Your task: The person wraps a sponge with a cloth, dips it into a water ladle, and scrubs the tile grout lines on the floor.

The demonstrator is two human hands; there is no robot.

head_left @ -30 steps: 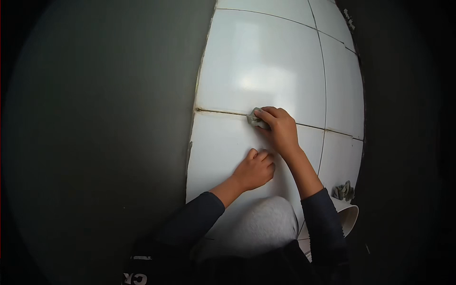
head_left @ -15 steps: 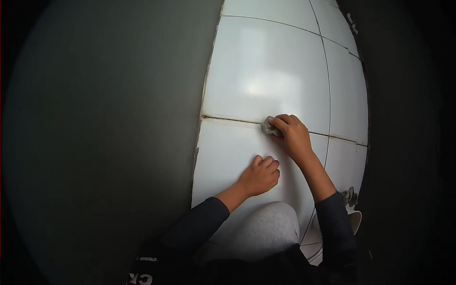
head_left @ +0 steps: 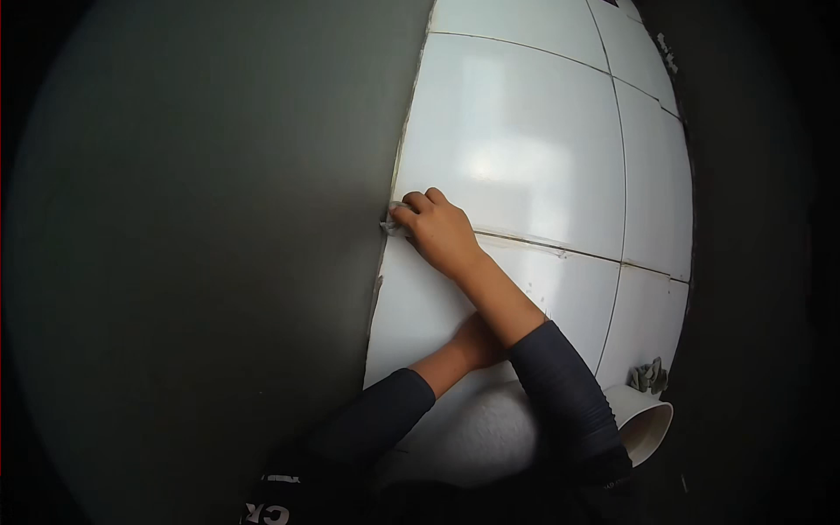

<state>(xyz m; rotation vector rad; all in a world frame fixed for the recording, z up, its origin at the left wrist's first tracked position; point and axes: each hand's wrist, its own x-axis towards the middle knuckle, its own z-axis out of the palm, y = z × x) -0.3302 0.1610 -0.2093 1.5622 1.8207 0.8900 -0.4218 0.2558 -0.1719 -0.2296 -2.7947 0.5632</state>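
Pinching rag (head_left: 396, 219), right hand (head_left: 440, 231) is now covering left end of tile joint (head_left: 586, 255), baring its middle; left hand (head_left: 479, 340) half-hidden, can't tell grip.

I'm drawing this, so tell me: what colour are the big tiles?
The tiles are white, with thin dark lines between them, best seen in the head view.

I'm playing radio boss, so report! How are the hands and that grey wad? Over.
Right hand pinching wad at left edge of tiles. Left hand partly hidden beneath right forearm. Nothing seen blocking wad.

Unclear place with white tiles (head_left: 516, 144)
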